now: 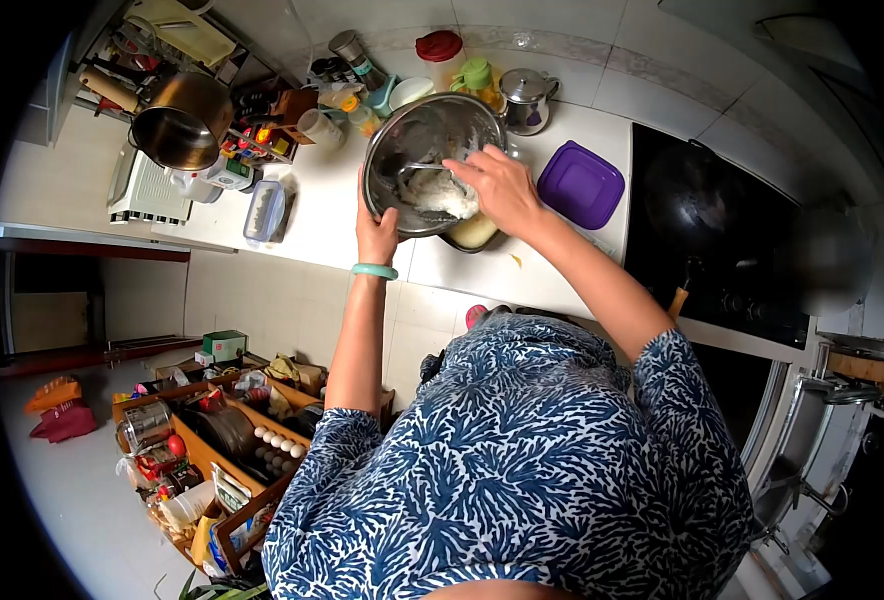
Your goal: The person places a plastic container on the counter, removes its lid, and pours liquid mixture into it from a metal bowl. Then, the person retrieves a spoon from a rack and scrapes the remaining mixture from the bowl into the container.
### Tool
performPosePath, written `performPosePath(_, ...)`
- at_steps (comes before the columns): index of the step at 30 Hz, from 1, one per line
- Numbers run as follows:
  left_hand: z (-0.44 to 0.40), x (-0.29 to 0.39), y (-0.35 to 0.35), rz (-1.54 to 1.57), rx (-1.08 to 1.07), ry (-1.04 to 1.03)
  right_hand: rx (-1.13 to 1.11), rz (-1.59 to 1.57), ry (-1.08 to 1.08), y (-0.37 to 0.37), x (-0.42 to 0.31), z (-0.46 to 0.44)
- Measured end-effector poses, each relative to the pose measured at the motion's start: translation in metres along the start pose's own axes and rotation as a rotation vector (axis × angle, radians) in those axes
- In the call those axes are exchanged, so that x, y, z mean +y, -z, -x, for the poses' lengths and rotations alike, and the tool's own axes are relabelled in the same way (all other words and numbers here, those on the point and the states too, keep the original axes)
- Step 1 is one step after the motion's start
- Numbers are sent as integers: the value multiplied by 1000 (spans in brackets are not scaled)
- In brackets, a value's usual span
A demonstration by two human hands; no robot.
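Note:
A metal mixing bowl (380, 135) is tilted above the counter, with a white, lumpy, floury mixture (444, 195) inside. My left hand (375, 228) grips the bowl's near left rim, thumb on the outside. Over the bowl's right side, my right hand (502, 188) is closed around a thin metal utensil (417, 167) that reaches into the mixture; its exact kind is hard to make out. Partly hidden under the bowl is a dish with something pale yellow (475, 232) in it.
A purple plastic container (582, 186) stands right of the bowl, before the black stove (702, 235) with a wok (690, 190). Behind are a metal pot (528, 100) and a red-lidded jar (441, 60). A saucepan (177, 125) and a clear box (266, 212) are at left.

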State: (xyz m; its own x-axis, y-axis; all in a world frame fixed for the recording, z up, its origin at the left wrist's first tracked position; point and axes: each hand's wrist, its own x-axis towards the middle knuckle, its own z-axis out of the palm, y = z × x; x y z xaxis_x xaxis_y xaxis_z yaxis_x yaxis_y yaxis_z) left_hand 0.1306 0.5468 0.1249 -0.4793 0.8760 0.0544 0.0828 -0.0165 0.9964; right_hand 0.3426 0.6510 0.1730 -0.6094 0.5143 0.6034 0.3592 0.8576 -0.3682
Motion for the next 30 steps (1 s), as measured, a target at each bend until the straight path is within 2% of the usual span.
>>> performPosePath(5, 6, 19, -9, -95, -2, -26, -156, 27, -35, -4, 25, 15)
performPosePath(7, 7, 18, -11, -145, 17, -94, -324, 145, -66, 5, 34, 21)
performPosePath(9, 9, 21, -15, -293, 50, -222, -286, 126, -83, 11, 41, 20)
performPosePath(12, 19, 44, -26, -447, 90, -215, -231, 130, -140, 12, 44, 11)
performPosePath(15, 17, 44, -27, -475, 97, -259, -176, 134, -135, -2, 52, 17)
performPosePath(20, 23, 42, -26, -512, 120, -256, -342, 97, -130, 6, 63, 30)
performPosePath(25, 24, 45, -31, -516, 118, -260, -249, 117, -231, 8, 56, 22)
performPosePath(28, 21, 44, -31, -552, 141, -370, -288, 145, -245, 0, 62, 30)
performPosePath(30, 23, 45, -30, -540, 134, -324, -390, 91, -235, 6, 64, 38)
